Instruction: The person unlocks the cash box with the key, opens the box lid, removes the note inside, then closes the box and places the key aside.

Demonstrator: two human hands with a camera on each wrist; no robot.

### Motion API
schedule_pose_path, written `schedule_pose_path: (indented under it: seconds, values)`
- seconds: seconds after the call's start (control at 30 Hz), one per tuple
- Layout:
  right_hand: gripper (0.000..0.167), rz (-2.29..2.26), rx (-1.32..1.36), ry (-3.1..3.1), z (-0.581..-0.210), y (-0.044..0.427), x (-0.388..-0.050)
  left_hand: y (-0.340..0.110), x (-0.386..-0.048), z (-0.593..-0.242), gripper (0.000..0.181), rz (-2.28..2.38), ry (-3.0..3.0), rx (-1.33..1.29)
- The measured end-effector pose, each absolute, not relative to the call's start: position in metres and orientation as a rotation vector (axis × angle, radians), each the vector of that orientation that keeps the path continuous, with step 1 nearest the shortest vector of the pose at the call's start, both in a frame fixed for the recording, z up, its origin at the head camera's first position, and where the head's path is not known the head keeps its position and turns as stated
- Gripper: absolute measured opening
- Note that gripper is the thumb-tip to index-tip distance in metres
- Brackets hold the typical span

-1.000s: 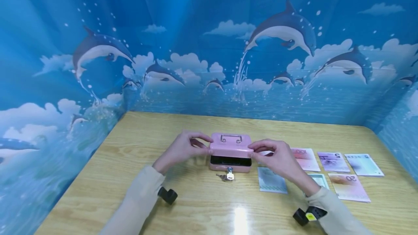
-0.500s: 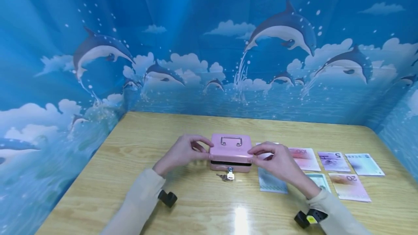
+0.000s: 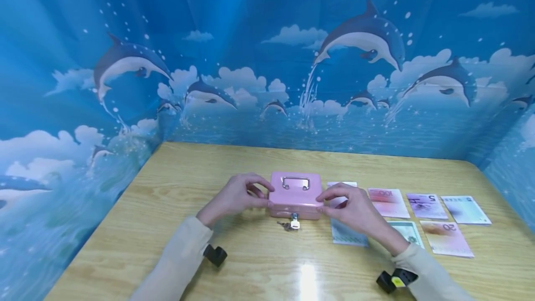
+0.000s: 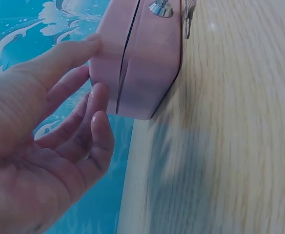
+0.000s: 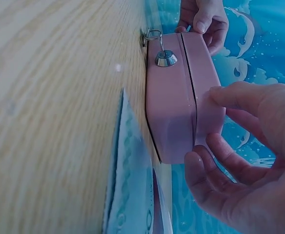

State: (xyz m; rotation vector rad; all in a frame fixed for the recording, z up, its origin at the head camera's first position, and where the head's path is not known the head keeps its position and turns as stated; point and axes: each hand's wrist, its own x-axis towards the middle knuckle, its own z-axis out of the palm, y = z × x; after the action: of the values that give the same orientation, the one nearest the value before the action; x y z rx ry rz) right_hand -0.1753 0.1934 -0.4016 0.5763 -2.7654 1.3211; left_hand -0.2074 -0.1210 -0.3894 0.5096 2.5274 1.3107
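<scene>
A pink metal cash box [image 3: 295, 202] sits at the middle of the table, its lid [image 3: 298, 197] down and a thin dark seam showing below it. A key with a key ring hangs from the front lock [image 5: 166, 58]. My left hand [image 3: 239, 195] holds the lid's left front corner, thumb on the front face and fingers curled by the side [image 4: 101, 53]. At the opposite corner my right hand [image 3: 355, 207] holds the lid likewise, with its thumb on the front face in the right wrist view. The box's inside is hidden.
Stacks of play banknotes lie on the right: a red 100 note [image 3: 388, 202], a purple 5 note [image 3: 427, 206], a pale note [image 3: 466, 210], a 20 note [image 3: 446, 238], a green note [image 3: 406, 232] and a bluish note [image 3: 348, 233]. A dolphin curtain [image 3: 267, 59] surrounds the wooden table [image 3: 234, 264].
The lid has come down from partly raised until the dark gap at the front is only a thin seam. Both hands have stayed at its front corners, lowering slightly with it.
</scene>
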Motion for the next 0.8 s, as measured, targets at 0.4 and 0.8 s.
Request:
schedule_pose_path:
  seconds: [0.4, 0.8]
  values:
    - [0.017, 1.249, 0.639, -2.776, -0.402, 0.192, -0.175, -0.122, -0.208, -0.391, 0.033, 1.281, 2.523, 0.529]
    - [0.014, 1.024, 0.784, -2.609, -0.399, 0.186, -0.164, -0.12, -0.212, -0.389, 0.063, 1.261, 2.556, 0.517]
